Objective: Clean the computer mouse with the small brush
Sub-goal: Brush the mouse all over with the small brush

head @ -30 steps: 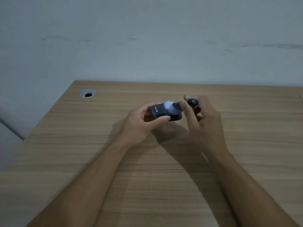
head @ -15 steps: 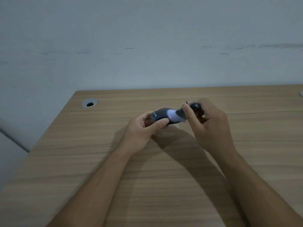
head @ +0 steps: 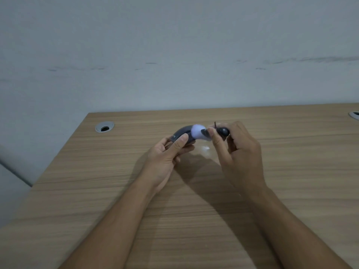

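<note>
Left hand (head: 167,152) closed round the near end of computer mouse (head: 181,134), thumb on top, held clear above desk (head: 194,220). Right hand (head: 239,152) pinched on black handle of small brush (head: 202,133) — pale bristles touching the mouse's right-hand end. Mouse long axis running left to right, brush in line with it from the right — next stroke judged leftward along the back, toward the left thumb

The worktop (head: 213,220) was matt wood-grain laminate. The mouse (head: 181,135) looked like dark, slightly glossy plastic. The brush (head: 200,132) had soft pale bristles and a shiny black knob. At ten o'clock sat a brushed-metal grommet (head: 104,126).
</note>
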{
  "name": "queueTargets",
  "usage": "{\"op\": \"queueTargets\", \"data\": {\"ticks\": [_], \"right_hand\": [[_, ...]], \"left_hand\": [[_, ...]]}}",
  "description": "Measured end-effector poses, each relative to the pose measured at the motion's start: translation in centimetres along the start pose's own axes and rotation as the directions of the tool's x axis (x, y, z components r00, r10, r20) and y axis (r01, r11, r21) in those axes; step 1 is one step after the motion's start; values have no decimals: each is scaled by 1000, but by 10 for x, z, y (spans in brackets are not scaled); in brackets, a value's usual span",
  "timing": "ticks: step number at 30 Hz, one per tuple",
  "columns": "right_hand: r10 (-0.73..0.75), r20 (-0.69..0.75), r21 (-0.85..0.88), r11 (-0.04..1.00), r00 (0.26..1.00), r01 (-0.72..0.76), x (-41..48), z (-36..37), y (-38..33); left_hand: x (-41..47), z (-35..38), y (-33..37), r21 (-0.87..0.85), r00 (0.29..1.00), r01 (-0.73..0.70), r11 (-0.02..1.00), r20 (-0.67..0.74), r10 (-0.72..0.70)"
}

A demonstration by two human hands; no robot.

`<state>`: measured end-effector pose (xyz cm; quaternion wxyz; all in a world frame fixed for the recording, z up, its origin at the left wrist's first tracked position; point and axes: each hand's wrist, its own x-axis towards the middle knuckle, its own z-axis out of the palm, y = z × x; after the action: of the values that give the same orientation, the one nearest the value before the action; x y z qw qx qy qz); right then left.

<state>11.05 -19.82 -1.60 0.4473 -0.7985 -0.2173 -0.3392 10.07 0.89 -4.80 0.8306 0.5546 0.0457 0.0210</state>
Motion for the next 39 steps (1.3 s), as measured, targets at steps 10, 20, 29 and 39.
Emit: {"op": "queueTargets", "data": {"ticks": [10,20,29,39], "right_hand": [[9,-114,-82,996,993,-19,5,-5,6],[17,-49,-63,998,999,-20,5,0,3],[-44,57,41,998,997,42,-7,13,-17],[-109,63,-51,992,992,112,-2,6,-4]], "left_hand": [[0,0,0,-70,1000,-14,997,-13,14],[0,-1,0,-9,995,-51,999,-81,51],[-3,6,-11,571,907,-327,753,-33,419],[2,3,1,770,800,-437,465,95,593]]}}
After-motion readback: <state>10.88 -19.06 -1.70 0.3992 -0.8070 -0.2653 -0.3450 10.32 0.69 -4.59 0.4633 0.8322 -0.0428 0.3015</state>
